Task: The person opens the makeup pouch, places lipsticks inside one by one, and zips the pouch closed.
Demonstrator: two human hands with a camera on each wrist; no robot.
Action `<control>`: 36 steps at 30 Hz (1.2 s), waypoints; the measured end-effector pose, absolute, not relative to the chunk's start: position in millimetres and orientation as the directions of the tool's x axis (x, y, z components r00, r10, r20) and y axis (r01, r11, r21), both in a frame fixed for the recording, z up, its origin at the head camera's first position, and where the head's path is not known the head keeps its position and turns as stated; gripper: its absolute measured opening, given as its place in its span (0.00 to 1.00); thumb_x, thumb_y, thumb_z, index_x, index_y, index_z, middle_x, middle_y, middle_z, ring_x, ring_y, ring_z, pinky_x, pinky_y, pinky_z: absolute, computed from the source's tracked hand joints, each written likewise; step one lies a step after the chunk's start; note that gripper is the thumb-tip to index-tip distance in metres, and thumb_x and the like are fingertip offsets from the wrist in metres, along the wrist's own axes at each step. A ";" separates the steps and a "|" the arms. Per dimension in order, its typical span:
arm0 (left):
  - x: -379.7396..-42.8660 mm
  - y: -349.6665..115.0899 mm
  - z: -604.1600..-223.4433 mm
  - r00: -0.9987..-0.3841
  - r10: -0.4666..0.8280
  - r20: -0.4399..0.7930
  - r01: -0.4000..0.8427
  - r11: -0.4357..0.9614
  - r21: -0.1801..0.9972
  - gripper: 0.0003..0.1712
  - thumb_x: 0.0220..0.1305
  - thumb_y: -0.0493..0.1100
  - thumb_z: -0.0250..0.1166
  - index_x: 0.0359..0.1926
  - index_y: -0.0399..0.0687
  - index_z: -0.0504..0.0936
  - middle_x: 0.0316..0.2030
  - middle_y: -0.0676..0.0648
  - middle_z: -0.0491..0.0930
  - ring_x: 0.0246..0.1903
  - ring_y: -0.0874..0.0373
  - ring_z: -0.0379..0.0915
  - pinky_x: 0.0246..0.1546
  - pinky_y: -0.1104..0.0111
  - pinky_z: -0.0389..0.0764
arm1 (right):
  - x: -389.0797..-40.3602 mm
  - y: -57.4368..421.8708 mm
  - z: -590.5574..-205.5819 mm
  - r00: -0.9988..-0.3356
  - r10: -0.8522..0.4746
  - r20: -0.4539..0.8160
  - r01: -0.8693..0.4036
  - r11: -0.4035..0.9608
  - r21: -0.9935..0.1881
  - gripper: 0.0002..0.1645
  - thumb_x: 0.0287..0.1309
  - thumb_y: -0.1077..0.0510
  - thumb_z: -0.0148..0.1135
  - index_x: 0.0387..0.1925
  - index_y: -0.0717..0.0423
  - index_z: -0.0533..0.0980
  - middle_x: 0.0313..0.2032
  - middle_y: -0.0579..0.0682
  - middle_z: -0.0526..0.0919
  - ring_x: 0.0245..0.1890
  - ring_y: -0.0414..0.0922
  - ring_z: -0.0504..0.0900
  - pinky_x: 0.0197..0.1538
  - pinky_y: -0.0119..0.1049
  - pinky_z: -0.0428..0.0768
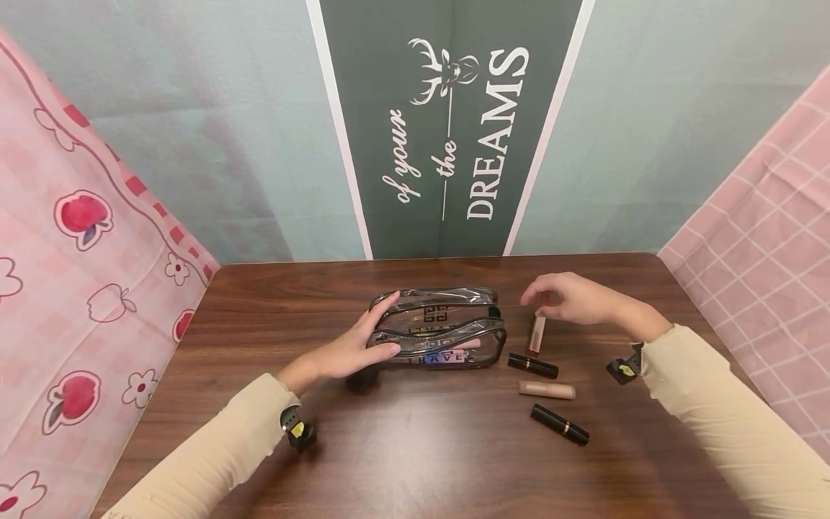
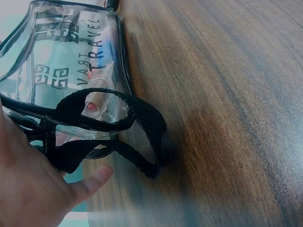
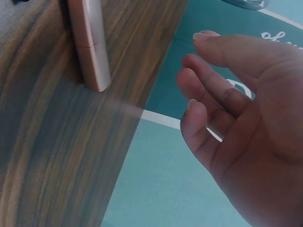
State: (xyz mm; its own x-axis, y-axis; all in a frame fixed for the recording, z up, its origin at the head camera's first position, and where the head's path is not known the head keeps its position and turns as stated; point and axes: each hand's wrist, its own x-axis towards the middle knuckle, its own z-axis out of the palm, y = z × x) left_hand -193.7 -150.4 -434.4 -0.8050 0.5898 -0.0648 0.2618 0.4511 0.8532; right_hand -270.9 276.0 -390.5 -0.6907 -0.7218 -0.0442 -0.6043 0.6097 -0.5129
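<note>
A clear plastic cosmetic bag (image 1: 436, 339) with black piping and a black strap (image 2: 149, 118) lies on the table, its top parted. Inside show a pink tube (image 1: 468, 344) and other small items, partly hidden by lettering. My left hand (image 1: 353, 346) rests at the bag's left end, thumb on the front rim and fingers on the back one. Right of the bag, my right hand (image 1: 573, 299) hovers with loosely bent fingers and nothing between them. Just below it lies a slim lip-gloss tube (image 1: 537, 335) with a dark red end. A pinkish tube (image 3: 90, 47) appears beside that hand in the right wrist view.
Nearer me on the wooden table (image 1: 415, 461) lie a black tube (image 1: 532, 365), a beige tube (image 1: 547, 390) and another black tube (image 1: 560, 424) with a gold band. A printed cloth (image 1: 259, 144) hangs behind the table, with pink cloths at both sides.
</note>
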 end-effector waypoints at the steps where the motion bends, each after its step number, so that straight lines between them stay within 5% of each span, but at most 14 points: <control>1: -193.7 -150.5 -434.7 -0.805 0.590 -0.064 0.263 0.452 0.852 0.51 0.71 0.61 0.61 0.82 0.67 0.39 0.81 0.47 0.38 0.78 0.40 0.34 0.69 0.35 0.52 | -271.0 276.7 -392.2 -0.688 -0.724 -0.047 -0.605 0.609 -0.513 0.18 0.57 0.72 0.68 0.46 0.52 0.84 0.44 0.47 0.85 0.42 0.47 0.81 0.47 0.47 0.81; 28: -193.4 -152.9 -441.2 -0.798 0.599 -0.061 0.276 0.452 0.848 0.52 0.71 0.63 0.61 0.82 0.65 0.38 0.81 0.48 0.37 0.78 0.41 0.33 0.68 0.34 0.51 | -267.2 297.4 -438.0 -0.685 -0.723 -0.086 -0.589 0.620 -0.519 0.19 0.54 0.73 0.71 0.46 0.54 0.83 0.47 0.48 0.81 0.49 0.52 0.78 0.53 0.56 0.77; 36: -191.9 -153.9 -441.8 -0.795 0.603 -0.058 0.279 0.449 0.849 0.52 0.71 0.62 0.61 0.82 0.62 0.38 0.81 0.49 0.37 0.78 0.42 0.32 0.68 0.34 0.51 | -263.7 300.2 -448.7 -0.704 -0.705 -0.090 -0.557 0.625 -0.547 0.17 0.52 0.68 0.76 0.43 0.53 0.83 0.43 0.48 0.79 0.45 0.48 0.76 0.49 0.49 0.77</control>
